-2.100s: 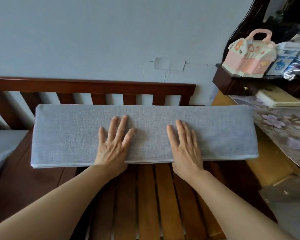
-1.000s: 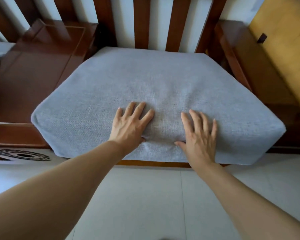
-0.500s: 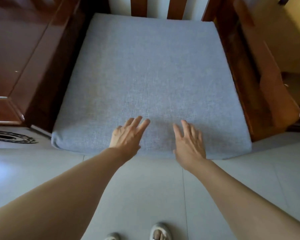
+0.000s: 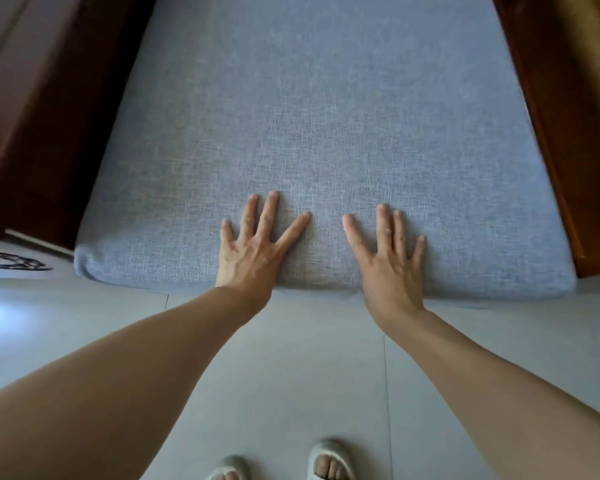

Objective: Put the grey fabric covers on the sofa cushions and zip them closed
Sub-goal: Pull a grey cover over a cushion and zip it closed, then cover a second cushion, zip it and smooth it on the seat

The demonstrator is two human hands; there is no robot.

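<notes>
My left hand [image 4: 253,251] and right hand [image 4: 388,261], fingers spread flat, press the covered cushion [image 4: 326,116], now laid flat mid-frame in the wooden sofa frame [image 4: 568,133] after standing on edge; seating looks finished.

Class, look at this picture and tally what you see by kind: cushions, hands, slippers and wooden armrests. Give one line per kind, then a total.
Cushions: 1, the grey cushion
Hands: 2, left hand and right hand, both flat on the cushion
Slippers: 2, and
Wooden armrests: 2, and
Total: 7
</notes>
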